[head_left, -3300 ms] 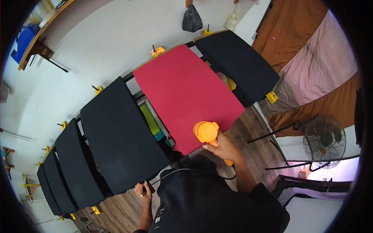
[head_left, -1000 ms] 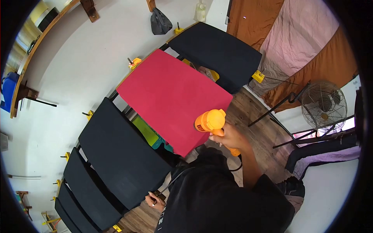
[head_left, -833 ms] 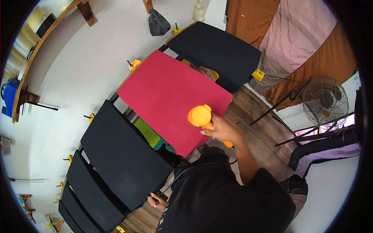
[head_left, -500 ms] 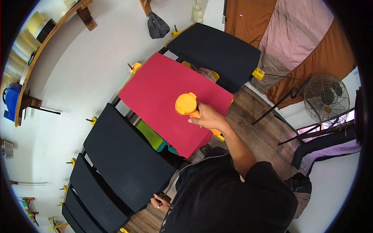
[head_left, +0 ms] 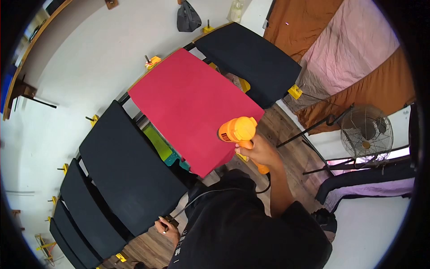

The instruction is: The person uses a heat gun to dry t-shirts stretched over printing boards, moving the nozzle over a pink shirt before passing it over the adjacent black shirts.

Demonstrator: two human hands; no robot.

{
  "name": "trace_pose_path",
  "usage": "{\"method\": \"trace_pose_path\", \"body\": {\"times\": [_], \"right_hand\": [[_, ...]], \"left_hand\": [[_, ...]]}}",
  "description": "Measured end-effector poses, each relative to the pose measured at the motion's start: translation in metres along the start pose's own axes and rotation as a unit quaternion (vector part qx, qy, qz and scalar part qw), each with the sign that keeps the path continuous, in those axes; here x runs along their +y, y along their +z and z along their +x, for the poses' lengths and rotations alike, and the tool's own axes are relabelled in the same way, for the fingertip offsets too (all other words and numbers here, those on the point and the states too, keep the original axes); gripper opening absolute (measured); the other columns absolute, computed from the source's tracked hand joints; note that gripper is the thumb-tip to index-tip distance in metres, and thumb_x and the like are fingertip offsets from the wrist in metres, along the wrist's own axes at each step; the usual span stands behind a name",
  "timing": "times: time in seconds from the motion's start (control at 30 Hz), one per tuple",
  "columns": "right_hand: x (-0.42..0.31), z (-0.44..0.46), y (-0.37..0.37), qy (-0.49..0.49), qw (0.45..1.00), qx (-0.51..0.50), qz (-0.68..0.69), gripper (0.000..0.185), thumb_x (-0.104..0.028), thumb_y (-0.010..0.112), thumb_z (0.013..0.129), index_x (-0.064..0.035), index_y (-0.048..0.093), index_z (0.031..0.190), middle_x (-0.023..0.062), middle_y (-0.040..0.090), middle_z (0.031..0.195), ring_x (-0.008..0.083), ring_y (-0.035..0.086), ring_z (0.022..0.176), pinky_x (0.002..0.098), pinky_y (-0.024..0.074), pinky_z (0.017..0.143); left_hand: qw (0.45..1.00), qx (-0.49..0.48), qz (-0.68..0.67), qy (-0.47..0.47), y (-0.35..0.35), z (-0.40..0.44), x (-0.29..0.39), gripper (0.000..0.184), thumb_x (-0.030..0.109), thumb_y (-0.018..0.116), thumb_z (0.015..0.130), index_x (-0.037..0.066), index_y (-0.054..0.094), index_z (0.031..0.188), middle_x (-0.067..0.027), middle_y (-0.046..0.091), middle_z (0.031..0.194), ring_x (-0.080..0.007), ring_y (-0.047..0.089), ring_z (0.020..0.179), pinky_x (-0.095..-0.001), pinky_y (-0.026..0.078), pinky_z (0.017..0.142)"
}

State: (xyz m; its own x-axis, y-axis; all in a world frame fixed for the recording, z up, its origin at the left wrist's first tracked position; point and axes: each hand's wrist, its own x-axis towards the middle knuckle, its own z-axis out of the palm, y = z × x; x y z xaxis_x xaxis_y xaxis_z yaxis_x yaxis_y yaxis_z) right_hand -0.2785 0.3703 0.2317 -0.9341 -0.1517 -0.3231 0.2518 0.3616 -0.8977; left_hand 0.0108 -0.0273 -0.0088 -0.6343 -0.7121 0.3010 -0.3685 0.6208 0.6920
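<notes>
My right hand (head_left: 263, 153) is wrapped round the handle of an orange-yellow heat gun (head_left: 242, 130). The gun is over the near right part of a red cloth (head_left: 192, 98) stretched on a board, its dark nozzle pointing left. From its handle a dark cord hangs past my wrist. Low on the left, my left hand (head_left: 168, 229) is closed by the front corner of a black cloth-covered board (head_left: 130, 166). A grey cord (head_left: 204, 193) crosses in front of my body to this hand, where a small dark block also shows; its exact shape is unclear.
More black cloth-covered boards (head_left: 248, 58) stand along the wall, with yellow clamps (head_left: 294, 92) at their ends. A standing fan (head_left: 366, 134) is at the right, near brown and pink hanging cloths (head_left: 340, 54). A wooden shelf (head_left: 33, 42) runs along the wall.
The heat gun has moved right and towards me, and has turned so its side and nozzle show. My left hand stays closed by the black board. The whole view has shifted slightly.
</notes>
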Motion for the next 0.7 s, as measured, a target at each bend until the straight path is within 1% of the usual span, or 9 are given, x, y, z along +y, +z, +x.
{"method": "trace_pose_path", "body": {"times": [0.03,0.13,0.17,0.2,0.37,0.4,0.47,0.57,0.7], "right_hand": [[-0.003,-0.003,0.0,0.047,0.999,-0.01,0.011,0.043,-0.014,0.077,0.082,0.0017,0.059,0.118,0.011,0.069,0.101,0.0231,0.069,0.09,0.0389,0.0532,0.085],[0.008,-0.009,0.004,-0.051,0.995,0.031,-0.078,0.04,-0.015,0.077,0.082,0.0019,0.061,0.115,0.0124,0.069,0.103,0.0248,0.069,0.09,0.0405,0.0533,0.085],[0.007,-0.012,0.003,-0.028,0.998,0.015,-0.054,0.041,-0.015,0.077,0.082,0.0019,0.061,0.116,0.0131,0.069,0.103,0.026,0.069,0.091,0.0408,0.0533,0.086],[0.004,-0.014,0.0,-0.007,0.999,-0.003,-0.031,0.042,-0.015,0.077,0.082,0.0018,0.061,0.117,0.0137,0.069,0.104,0.0273,0.069,0.092,0.0412,0.0532,0.086],[0.025,-0.013,0.003,-0.017,0.993,0.036,-0.114,0.046,-0.013,0.077,0.081,0.0008,0.06,0.122,0.0159,0.07,0.107,0.0308,0.07,0.098,0.0408,0.0526,0.088],[0.027,-0.014,0.0,-0.011,0.995,0.021,-0.097,0.047,-0.012,0.077,0.081,0.0003,0.06,0.123,0.016,0.07,0.109,0.0308,0.069,0.099,0.0404,0.0522,0.089],[0.035,-0.012,0.0,-0.1,0.991,0.031,-0.078,0.039,-0.006,0.075,0.085,0.0009,0.061,0.121,0.0059,0.069,0.094,0.016,0.067,0.082,0.0307,0.0539,0.071],[0.031,-0.012,0.001,-0.054,0.985,0.067,-0.148,0.04,-0.005,0.076,0.086,0.0017,0.061,0.122,0.0077,0.071,0.101,0.0165,0.067,0.083,0.03,0.0542,0.074],[0.029,-0.01,-0.004,-0.02,0.996,0.022,-0.087,0.038,-0.005,0.077,0.085,0.0015,0.063,0.12,0.0084,0.071,0.104,0.0145,0.068,0.084,0.0291,0.0549,0.072]], "left_hand": [[1.0,0.003,-0.007,-0.006,-0.001,0.001,0.004,0.031,0.013,0.055,0.105,-0.002,0.047,0.079,-0.013,0.043,0.07,-0.0283,0.043,0.064,-0.0421,0.036,0.061],[0.999,-0.029,0.014,-0.028,-0.016,0.015,0.053,0.031,0.014,0.052,0.106,-0.002,0.047,0.08,-0.0133,0.044,0.072,-0.0278,0.043,0.066,-0.0415,0.036,0.064],[0.999,-0.031,0.007,-0.02,-0.017,0.016,0.066,0.031,0.014,0.052,0.106,-0.003,0.047,0.081,-0.0135,0.044,0.072,-0.0281,0.043,0.067,-0.0419,0.036,0.064],[0.998,-0.017,-0.001,-0.052,-0.005,0.001,0.01,0.031,0.015,0.05,0.106,-0.004,0.048,0.082,-0.0148,0.045,0.073,-0.0294,0.043,0.067,-0.0429,0.036,0.065],[0.999,-0.047,0.016,-0.006,-0.014,0.006,0.028,0.03,0.01,0.046,0.106,-0.003,0.044,0.08,-0.0145,0.039,0.071,-0.0283,0.039,0.065,-0.0422,0.034,0.062],[1.0,-0.015,-0.011,0.018,-0.011,0.011,0.039,0.033,0.015,0.047,0.108,-0.002,0.039,0.08,-0.0098,0.036,0.07,-0.0201,0.032,0.066,-0.0375,0.032,0.061],[1.0,-0.015,-0.008,0.014,-0.01,0.01,0.034,0.032,0.011,0.048,0.106,-0.002,0.041,0.078,-0.0114,0.037,0.07,-0.0237,0.036,0.065,-0.0396,0.033,0.061],[1.0,-0.003,0.001,0.0,-0.008,0.011,0.037,0.033,0.008,0.052,0.104,-0.001,0.041,0.073,-0.0129,0.037,0.069,-0.028,0.04,0.063,-0.042,0.033,0.061],[1.0,-0.012,0.021,0.011,-0.009,0.01,0.032,0.03,0.007,0.052,0.103,-0.001,0.044,0.075,-0.0126,0.039,0.069,-0.0287,0.041,0.062,-0.0421,0.034,0.061]]}}
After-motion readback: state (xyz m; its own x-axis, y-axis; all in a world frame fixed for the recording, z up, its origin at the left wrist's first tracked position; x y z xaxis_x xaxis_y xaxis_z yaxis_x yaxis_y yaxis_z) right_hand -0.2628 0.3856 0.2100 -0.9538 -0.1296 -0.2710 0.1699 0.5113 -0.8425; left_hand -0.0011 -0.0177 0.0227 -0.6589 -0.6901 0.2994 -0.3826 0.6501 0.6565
